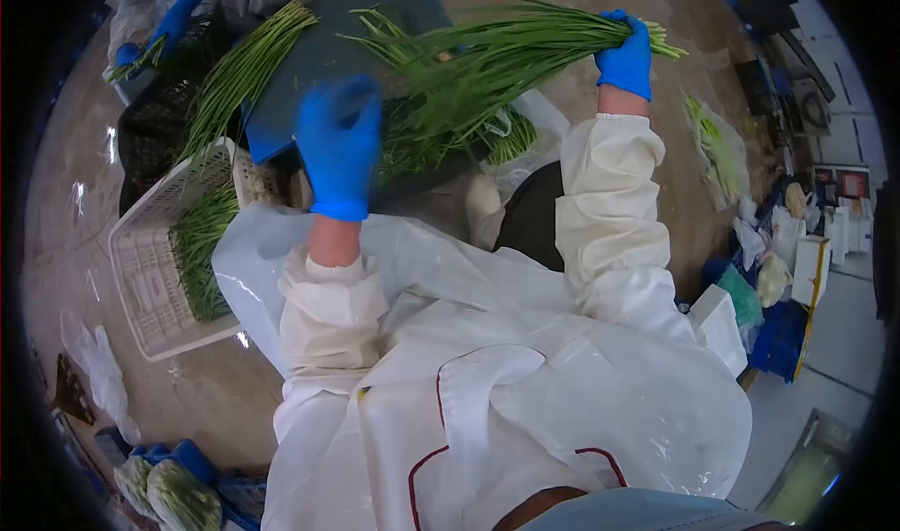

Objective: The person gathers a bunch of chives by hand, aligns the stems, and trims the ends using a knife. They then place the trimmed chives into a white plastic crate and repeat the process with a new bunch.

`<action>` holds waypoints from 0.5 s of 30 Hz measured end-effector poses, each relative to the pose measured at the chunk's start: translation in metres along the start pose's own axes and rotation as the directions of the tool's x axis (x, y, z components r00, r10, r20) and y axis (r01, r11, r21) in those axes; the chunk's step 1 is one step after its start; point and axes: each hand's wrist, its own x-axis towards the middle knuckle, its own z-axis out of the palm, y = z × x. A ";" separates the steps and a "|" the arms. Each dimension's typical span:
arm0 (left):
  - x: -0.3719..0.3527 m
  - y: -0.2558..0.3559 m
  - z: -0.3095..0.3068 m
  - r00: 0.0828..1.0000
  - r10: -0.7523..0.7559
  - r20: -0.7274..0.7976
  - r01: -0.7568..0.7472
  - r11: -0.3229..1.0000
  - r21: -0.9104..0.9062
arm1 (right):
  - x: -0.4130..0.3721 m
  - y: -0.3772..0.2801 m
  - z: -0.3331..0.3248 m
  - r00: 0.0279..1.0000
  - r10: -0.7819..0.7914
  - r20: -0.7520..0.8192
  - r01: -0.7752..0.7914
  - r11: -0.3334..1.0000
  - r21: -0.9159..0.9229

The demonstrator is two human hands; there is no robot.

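Wearing a blue glove, my right hand (626,58) is wrapped round the pale stem ends of a bunch of long green stalks (506,58), whose leaves fan out to the left. My left hand (339,147), also gloved in blue, is raised over the near edge of a dark blue board (328,39). It is smeared by motion, so I cannot make out its fingers or anything between them. Loose green stalks (248,72) lie across the board's left side, and more greens lie beneath the held bunch.
A white crate (155,297) with greens stands at left, beside a black crate (150,137). At top left a co-worker's gloved hand (173,25) is near greens. A bagged bunch (714,147) lies on the floor at right, near boxes and bags (783,269).
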 end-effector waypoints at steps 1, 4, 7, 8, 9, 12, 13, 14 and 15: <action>-0.003 0.008 0.005 0.998 -0.049 0.043 0.052 0.996 -0.066 | 0.000 0.001 0.001 1.000 0.005 -0.001 -0.005 1.000 0.007; -0.010 0.026 0.021 0.983 -0.071 0.168 0.087 0.992 -0.092 | -0.004 0.003 0.006 1.000 0.012 0.015 -0.011 1.000 -0.021; -0.013 0.035 0.035 0.966 0.158 0.206 -0.195 0.966 0.172 | -0.008 0.006 0.009 0.999 0.003 0.034 -0.001 0.998 -0.058; -0.013 0.035 0.040 0.964 0.166 0.208 -0.209 0.956 0.206 | -0.009 0.006 0.010 0.999 -0.003 0.039 0.005 0.998 -0.067; -0.013 0.035 0.044 0.962 0.173 0.211 -0.223 0.945 0.239 | -0.010 0.007 0.010 0.999 0.014 0.042 -0.012 0.998 -0.060; -0.011 0.026 0.055 0.966 0.149 0.210 -0.204 0.939 0.275 | -0.014 0.006 0.014 0.998 0.043 0.044 -0.040 0.998 -0.054; -0.011 0.024 0.057 0.969 0.132 0.208 -0.188 0.942 0.277 | -0.015 0.007 0.016 0.999 0.038 0.034 -0.036 0.997 -0.063; -0.012 0.023 0.058 0.975 0.094 0.200 -0.143 0.958 0.249 | -0.017 0.008 0.017 0.999 0.033 0.025 -0.031 0.997 -0.072; -0.013 0.024 0.059 0.980 0.054 0.192 -0.097 0.971 0.221 | -0.016 0.008 0.016 0.999 0.033 0.030 -0.031 0.997 -0.066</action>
